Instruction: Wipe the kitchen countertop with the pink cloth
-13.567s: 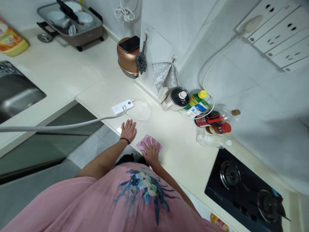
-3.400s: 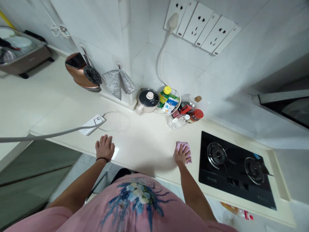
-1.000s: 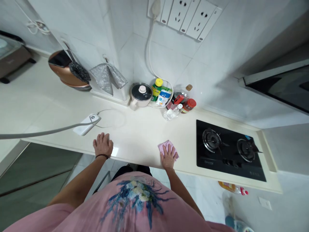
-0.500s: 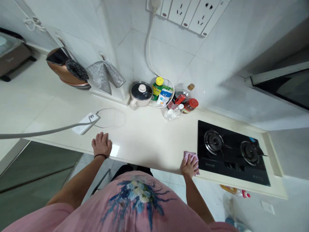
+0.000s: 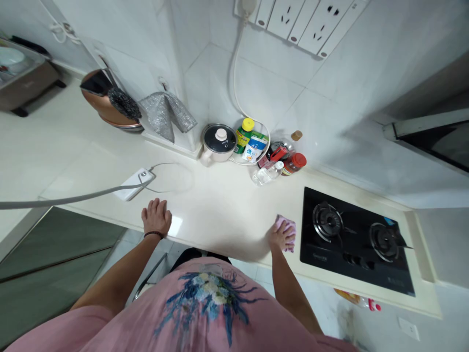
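Observation:
My left hand (image 5: 156, 216) rests on the pale countertop (image 5: 220, 210) near its front edge, palm down with fingers stretched out, holding nothing. A white power bank (image 5: 132, 185) with a cable lies just beyond it. On the right, my right hand (image 5: 281, 236) presses a folded pink cloth (image 5: 290, 233) onto the counter. Its fingers spread over the cloth, which shows past the fingertips. The cloth lies a little left of the black gas stove (image 5: 357, 242).
Against the wall stand a small lidded pot (image 5: 219, 142), a yellow-capped bottle (image 5: 245, 134), a clear bottle (image 5: 267, 173) and a red-lidded jar (image 5: 294, 164). A grey cable (image 5: 73, 199) crosses the left side. A silver cloth (image 5: 164, 112) hangs from a hook.
My right hand has slid the pink cloth away from the front edge and slightly left, farther from the stove. My left hand stays in place on the counter. The view has shifted slightly.

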`<state>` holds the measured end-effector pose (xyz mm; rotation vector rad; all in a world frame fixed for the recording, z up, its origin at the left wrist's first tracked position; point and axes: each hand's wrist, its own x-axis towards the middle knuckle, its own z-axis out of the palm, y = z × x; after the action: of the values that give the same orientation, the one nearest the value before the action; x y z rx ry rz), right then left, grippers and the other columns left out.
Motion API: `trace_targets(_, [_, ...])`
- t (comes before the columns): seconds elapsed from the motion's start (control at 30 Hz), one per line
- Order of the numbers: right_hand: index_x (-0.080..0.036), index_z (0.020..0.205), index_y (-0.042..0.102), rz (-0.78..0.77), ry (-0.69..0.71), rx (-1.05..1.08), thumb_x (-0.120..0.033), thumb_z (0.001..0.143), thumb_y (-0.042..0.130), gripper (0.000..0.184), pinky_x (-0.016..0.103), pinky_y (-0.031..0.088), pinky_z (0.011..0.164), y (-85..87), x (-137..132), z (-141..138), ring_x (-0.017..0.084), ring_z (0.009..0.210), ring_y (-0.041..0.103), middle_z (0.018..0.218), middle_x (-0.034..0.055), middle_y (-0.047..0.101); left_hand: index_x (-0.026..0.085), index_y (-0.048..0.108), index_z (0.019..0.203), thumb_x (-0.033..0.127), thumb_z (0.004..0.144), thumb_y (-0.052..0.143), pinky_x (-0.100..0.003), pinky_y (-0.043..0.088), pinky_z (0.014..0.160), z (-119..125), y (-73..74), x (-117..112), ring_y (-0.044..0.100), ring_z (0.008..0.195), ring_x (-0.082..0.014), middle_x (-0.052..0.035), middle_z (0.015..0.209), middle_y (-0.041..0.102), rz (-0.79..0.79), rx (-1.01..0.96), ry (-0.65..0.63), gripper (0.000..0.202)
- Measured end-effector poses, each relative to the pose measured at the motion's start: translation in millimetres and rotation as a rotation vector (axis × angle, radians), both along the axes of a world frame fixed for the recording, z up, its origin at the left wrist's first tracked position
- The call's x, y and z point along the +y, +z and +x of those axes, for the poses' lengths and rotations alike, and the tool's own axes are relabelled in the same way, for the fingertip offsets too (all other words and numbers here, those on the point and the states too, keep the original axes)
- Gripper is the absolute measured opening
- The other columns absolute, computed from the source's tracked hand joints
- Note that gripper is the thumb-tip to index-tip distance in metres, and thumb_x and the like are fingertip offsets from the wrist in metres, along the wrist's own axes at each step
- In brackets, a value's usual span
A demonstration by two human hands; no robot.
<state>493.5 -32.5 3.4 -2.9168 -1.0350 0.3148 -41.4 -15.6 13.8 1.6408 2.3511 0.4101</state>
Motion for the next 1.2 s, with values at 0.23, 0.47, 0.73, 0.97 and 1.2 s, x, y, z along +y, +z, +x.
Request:
trace_targets(0.23, [-0.034,0.173,0.026,-0.029,0.442,0.045,-0.052,0.112,0.031,0.064,0.084,0.014,0.122,8.4,48.8,-89.7,0.042,0.166,0.006,0.182,0.0116,0.017,0.016,0.054,0.156,0.037,0.102,0.038,-0.057,0.011,0.135,1.0,4.3,0.4,0.025,0.164,-0.0311,-0.018,0.171,0.041,-0.028,0.008,0.001,0.06])
trace_targets(0.47, [-0.039,0.171,0.033,-0.093,0.866,0.089,-0.047,0.11,0.043,0.062,0.074,0.006,0.129,7.8,-3.5,-152.4,0.039,0.168,0.003,0.183,0.0027,0.017,0.017,0.054,0.157,0.033,0.098,0.044,-0.058,0.01,0.135,0.1,4.8,0.6,0.024,0.165,-0.0319,-0.0174,0.173,0.039,-0.038,-0.027,0.004,0.062])
trace_targets(0.73, [-0.04,0.169,0.037,-0.107,0.764,0.037,-0.045,0.11,0.041,0.059,0.072,0.011,0.13,15.0,-40.0,-108.3,0.037,0.168,0.008,0.182,0.0025,0.022,0.016,0.054,0.157,0.032,0.098,0.045,-0.058,0.011,0.135,-0.4,3.8,0.8,0.024,0.165,-0.0321,-0.0176,0.173,0.04,-0.032,-0.028,-0.002,0.062])
trace_targets(0.97, [-0.034,0.172,0.032,-0.073,0.531,0.103,-0.054,0.109,0.039,0.067,0.08,0.013,0.124,20.7,-22.9,-126.5,0.042,0.166,0.004,0.182,0.0095,0.018,0.015,0.055,0.156,0.034,0.1,0.042,-0.058,0.012,0.135,0.4,3.1,0.8,0.025,0.165,-0.0315,-0.0182,0.171,0.042,-0.009,-0.013,0.0,0.061])
trace_targets(1.2, [-0.03,0.156,0.058,0.1,0.593,0.325,-0.058,0.097,0.058,0.065,0.076,0.01,0.128,24.3,-4.1,-144.3,0.043,0.161,0.026,0.171,0.0105,0.045,0.016,0.055,0.157,0.035,0.1,0.041,-0.057,0.01,0.135,-0.2,1.2,1.1,0.025,0.165,-0.0308,-0.0174,0.172,0.041,-0.021,-0.021,0.006,0.061])
